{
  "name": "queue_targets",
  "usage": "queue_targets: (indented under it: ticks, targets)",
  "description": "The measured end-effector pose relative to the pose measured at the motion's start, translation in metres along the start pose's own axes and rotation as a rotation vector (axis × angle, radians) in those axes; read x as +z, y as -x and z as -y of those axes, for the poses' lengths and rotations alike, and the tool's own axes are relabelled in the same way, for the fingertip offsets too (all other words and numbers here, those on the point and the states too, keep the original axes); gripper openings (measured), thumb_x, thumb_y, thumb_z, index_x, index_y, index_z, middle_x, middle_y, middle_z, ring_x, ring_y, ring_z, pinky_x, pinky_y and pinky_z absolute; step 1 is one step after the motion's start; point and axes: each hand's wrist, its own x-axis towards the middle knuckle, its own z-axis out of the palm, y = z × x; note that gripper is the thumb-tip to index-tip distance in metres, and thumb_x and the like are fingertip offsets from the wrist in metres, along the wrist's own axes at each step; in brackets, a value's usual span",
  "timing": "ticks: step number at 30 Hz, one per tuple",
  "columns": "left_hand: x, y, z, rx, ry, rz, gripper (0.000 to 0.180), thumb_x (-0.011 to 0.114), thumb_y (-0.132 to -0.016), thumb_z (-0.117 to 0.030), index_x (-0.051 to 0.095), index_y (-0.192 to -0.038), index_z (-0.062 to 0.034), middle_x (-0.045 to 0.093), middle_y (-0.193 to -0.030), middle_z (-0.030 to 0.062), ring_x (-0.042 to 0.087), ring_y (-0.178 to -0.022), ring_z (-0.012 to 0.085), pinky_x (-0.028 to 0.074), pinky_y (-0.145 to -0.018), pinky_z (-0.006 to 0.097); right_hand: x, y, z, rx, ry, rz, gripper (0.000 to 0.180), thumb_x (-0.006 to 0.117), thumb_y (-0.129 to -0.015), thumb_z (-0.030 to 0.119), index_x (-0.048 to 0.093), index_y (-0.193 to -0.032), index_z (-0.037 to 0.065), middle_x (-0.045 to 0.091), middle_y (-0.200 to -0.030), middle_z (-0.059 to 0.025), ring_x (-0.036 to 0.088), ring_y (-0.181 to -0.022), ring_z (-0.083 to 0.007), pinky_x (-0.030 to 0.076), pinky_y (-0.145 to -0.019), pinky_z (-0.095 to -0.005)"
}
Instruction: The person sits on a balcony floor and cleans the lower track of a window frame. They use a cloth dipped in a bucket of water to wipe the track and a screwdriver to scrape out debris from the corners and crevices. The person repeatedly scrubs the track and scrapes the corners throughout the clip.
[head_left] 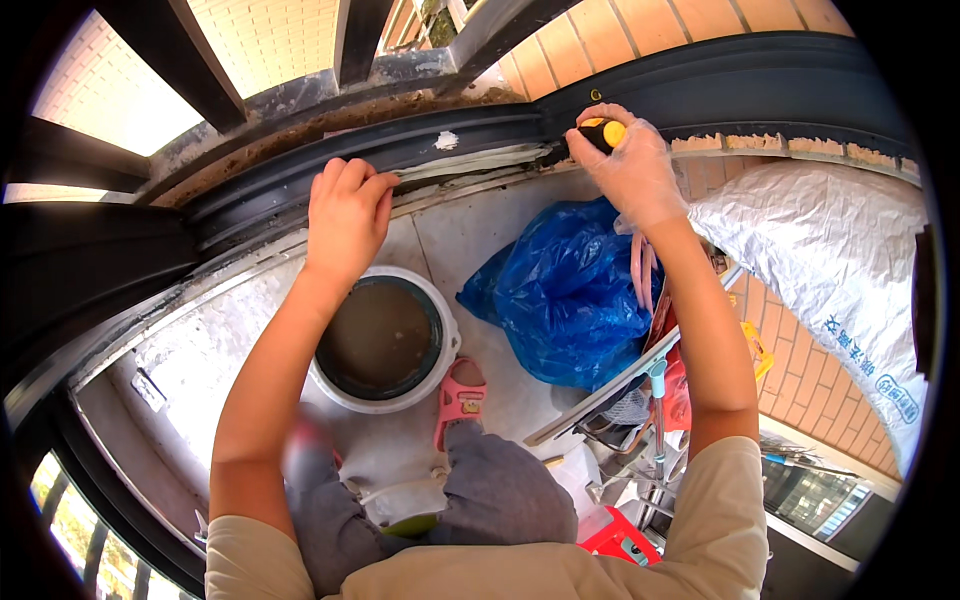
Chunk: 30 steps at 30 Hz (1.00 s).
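Observation:
My right hand (635, 165), in a clear plastic glove, grips a tool with a yellow and black handle (606, 133) above the dark window frame (690, 85). The tool's working end is hidden. My left hand (348, 212) rests at the frame's inner edge with its fingers bent together; what they hold, if anything, is hidden. Beside its fingertips starts a pale grey-white strip (475, 162), which runs along the frame's lower edge toward the right hand. A white smear (446, 141) marks the frame just above that strip.
Below my left hand stands a white-rimmed bucket (450, 335) of murky brown water. A blue plastic bag (570, 290) sits under my right forearm. At the right lies a large white sack (820, 240). Dark railing bars (180, 60) rise beyond the frame. My foot wears a pink sandal (462, 402).

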Motion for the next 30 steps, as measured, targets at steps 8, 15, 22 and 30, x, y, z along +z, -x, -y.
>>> queue_targets:
  ticks: [8, 15, 22, 30]
  targets:
    - [0.003, 0.000, 0.003, 0.012, -0.045, 0.028, 0.010, 0.067, -0.073, -0.007, 0.067, -0.083, -0.0087, 0.050, -0.076, 0.0034, 0.049, -0.078, 0.0226, 0.040, -0.069, 0.035, 0.036, 0.036, 0.006, -0.293, 0.153, 0.078, 0.025, 0.068, -0.075, 0.018, 0.062, -0.096, 0.005, 0.063, -0.085, -0.0184, 0.062, -0.079, -0.0353, 0.052, -0.074, -0.0374]
    - [-0.013, 0.002, 0.003, 0.031, -0.202, 0.054, 0.009, 0.069, -0.073, -0.015, 0.067, -0.080, -0.0100, 0.048, -0.075, 0.0046, 0.049, -0.078, 0.0239, 0.039, -0.067, 0.036, 0.077, 0.061, 0.022, -0.405, 0.026, -0.111, 0.030, 0.069, -0.071, 0.014, 0.060, -0.096, 0.001, 0.059, -0.093, -0.0214, 0.059, -0.084, -0.0377, 0.050, -0.075, -0.0409]
    - [-0.027, 0.011, 0.000, -0.055, -0.259, 0.114, 0.015, 0.069, -0.075, -0.015, 0.066, -0.087, -0.0073, 0.050, -0.080, 0.0061, 0.049, -0.082, 0.0249, 0.039, -0.070, 0.037, 0.083, 0.080, 0.035, -0.417, -0.047, -0.032, 0.050, 0.075, -0.063, 0.014, 0.053, -0.108, 0.004, 0.053, -0.108, -0.0273, 0.054, -0.099, -0.0419, 0.047, -0.084, -0.0423]
    - [-0.007, 0.001, -0.017, -0.011, -0.140, 0.126, 0.027, 0.069, -0.071, -0.009, 0.063, -0.097, -0.0029, 0.050, -0.086, 0.0092, 0.048, -0.086, 0.0278, 0.039, -0.074, 0.038, 0.056, 0.059, 0.001, -0.238, 0.148, 0.073, 0.040, 0.070, -0.071, 0.022, 0.055, -0.104, 0.004, 0.055, -0.100, -0.0210, 0.056, -0.099, -0.0354, 0.050, -0.081, -0.0398]
